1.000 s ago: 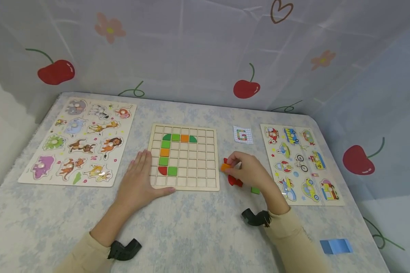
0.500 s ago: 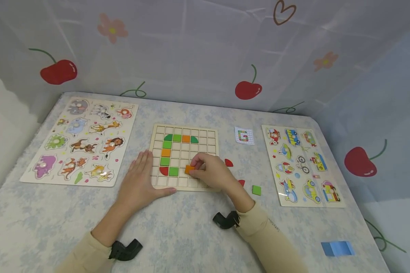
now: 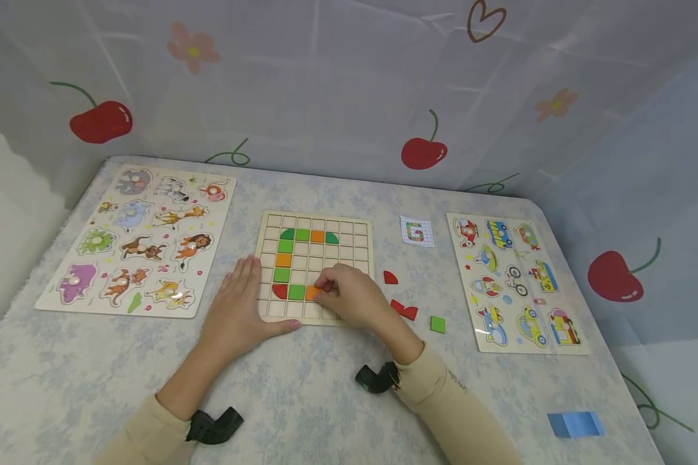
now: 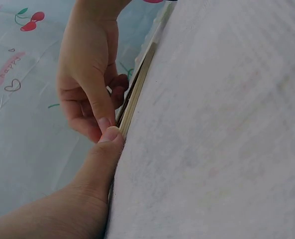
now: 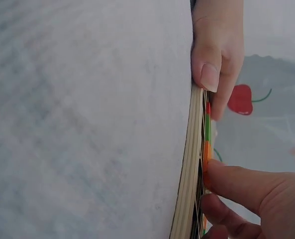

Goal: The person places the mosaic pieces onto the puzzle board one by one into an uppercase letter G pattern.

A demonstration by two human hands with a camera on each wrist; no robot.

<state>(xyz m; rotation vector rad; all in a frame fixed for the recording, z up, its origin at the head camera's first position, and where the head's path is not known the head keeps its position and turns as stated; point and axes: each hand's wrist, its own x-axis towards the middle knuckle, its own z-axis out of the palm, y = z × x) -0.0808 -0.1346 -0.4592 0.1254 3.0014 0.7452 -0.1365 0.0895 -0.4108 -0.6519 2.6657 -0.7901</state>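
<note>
The square wooden grid board lies mid-table, with green, orange and red tiles set along its left part. My left hand rests at the board's left side with fingers straight, its thumb on the front edge. An orange square tile sits in the lower row, just right of a green square tile. My right hand pinches that orange tile at its right side. In the right wrist view, the thumb touches the orange tile; the index fingertip's contact is hidden.
Right of the board lie several red quarter-round tiles and a green square tile. A small pattern card is behind them. An animal puzzle is at left, a vehicle puzzle at right, a blue folded piece at front right.
My right hand has carried the orange tile left from the loose tiles onto the board, then into line beside the green tile. My left hand has stayed in place.
</note>
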